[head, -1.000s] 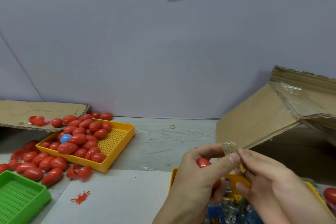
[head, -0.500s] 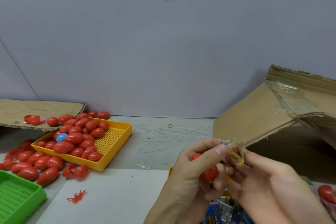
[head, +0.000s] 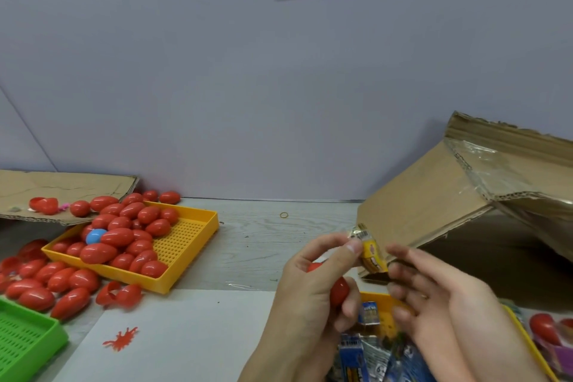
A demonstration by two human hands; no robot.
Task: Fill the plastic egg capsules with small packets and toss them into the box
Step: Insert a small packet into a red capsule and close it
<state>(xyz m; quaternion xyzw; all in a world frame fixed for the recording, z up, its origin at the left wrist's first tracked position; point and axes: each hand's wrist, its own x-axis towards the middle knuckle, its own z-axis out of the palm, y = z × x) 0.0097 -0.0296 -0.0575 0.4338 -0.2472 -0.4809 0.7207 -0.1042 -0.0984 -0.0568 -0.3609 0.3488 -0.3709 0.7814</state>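
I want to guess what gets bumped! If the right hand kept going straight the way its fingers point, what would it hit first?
Probably the small yellow packet. The right hand points up and left, and its fingers already reach the packet's lower end, which the left hand pinches above a red egg capsule. Depth is hard to judge.
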